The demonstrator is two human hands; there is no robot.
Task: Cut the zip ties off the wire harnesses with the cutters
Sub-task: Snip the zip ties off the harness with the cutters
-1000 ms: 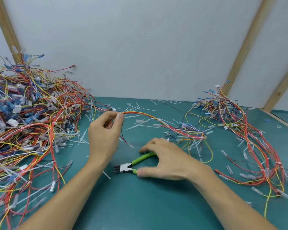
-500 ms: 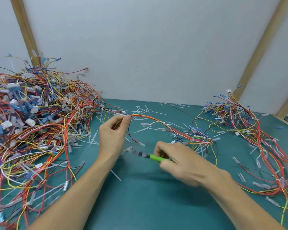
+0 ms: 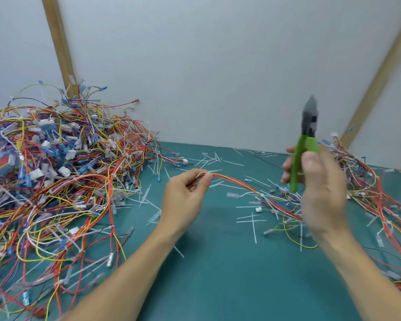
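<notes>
My left hand [image 3: 185, 198] pinches the end of a red, orange and yellow wire harness [image 3: 241, 185] that arcs right across the teal mat [image 3: 218, 269]. A white zip tie [image 3: 262, 195] wraps the harness where it meets a tangle of wires. My right hand [image 3: 320, 184], blurred by motion, holds the green-handled cutters [image 3: 305, 149] upright, their dark jaws pointing up above the mat. The cutters are apart from the harness, to its right.
A big heap of tied wire harnesses [image 3: 56, 177] fills the left side. A smaller pile of wires [image 3: 380, 200] lies at the right. Cut white zip-tie pieces [image 3: 252, 221] are scattered over the mat. A white wall with wooden battens stands behind.
My right hand picked the cutters up off the mat and swung them upright, jaws up. My left hand kept its pinch on the harness end.
</notes>
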